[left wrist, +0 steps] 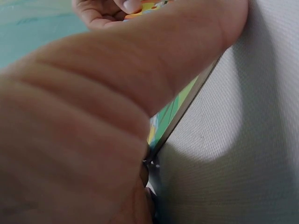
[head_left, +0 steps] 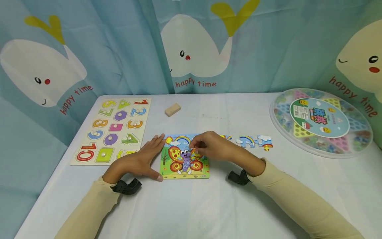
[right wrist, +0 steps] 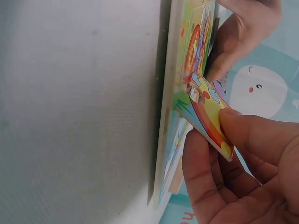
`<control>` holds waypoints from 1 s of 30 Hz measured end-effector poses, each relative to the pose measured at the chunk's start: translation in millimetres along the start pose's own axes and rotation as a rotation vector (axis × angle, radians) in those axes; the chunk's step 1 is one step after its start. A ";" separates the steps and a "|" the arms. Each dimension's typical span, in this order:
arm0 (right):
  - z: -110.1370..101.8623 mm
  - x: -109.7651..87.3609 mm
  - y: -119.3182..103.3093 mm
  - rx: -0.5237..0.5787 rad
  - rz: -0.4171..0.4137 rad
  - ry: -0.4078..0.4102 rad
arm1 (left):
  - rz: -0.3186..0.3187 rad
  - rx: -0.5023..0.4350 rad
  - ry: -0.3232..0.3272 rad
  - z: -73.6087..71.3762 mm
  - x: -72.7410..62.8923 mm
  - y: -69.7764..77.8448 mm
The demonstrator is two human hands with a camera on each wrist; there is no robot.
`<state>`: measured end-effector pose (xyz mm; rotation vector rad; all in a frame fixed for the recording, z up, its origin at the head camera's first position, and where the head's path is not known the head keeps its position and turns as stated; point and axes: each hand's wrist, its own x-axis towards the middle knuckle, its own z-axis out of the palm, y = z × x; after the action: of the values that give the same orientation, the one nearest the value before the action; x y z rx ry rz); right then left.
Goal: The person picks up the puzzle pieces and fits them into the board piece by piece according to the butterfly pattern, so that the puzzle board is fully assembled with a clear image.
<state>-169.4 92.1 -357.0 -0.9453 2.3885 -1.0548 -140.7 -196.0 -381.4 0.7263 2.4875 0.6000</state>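
A butterfly jigsaw puzzle in a flat board [head_left: 185,176] lies at the middle of the table. My left hand [head_left: 140,161] rests along the board's left side, its fingers and thumb spread, with the thumb at the near left corner. Over the upper right part of the board is my right hand [head_left: 219,146]. Between its thumb and fingers it pinches a puzzle piece [right wrist: 210,109] with a rainbow and yellow wing pattern. That piece is tilted, its lower end right at the board's surface in the right wrist view. The left wrist view is mostly filled by the left hand.
Loose puzzle pieces, among them a rainbow one [head_left: 247,141] and a cloud one [head_left: 265,142], lie right of the board. A number-and-shape board [head_left: 119,114] is at the left, a small wooden block [head_left: 172,110] behind. At the back right sits a round game case [head_left: 319,118].
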 end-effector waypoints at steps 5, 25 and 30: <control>1.4 1.9 -0.7 -0.008 0.010 -0.005 | -0.004 -0.006 -0.001 0.2 -0.7 -0.6; 3.0 6.8 0.3 -0.041 0.076 0.012 | 0.004 -0.007 -0.003 -0.3 0.2 -0.4; 3.5 7.5 0.3 -0.053 0.096 0.018 | 0.004 -0.005 -0.007 -0.9 0.0 0.2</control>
<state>-172.9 85.3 -359.9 -0.8326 2.4605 -0.9732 -141.1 -196.1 -380.6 0.7311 2.4778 0.6034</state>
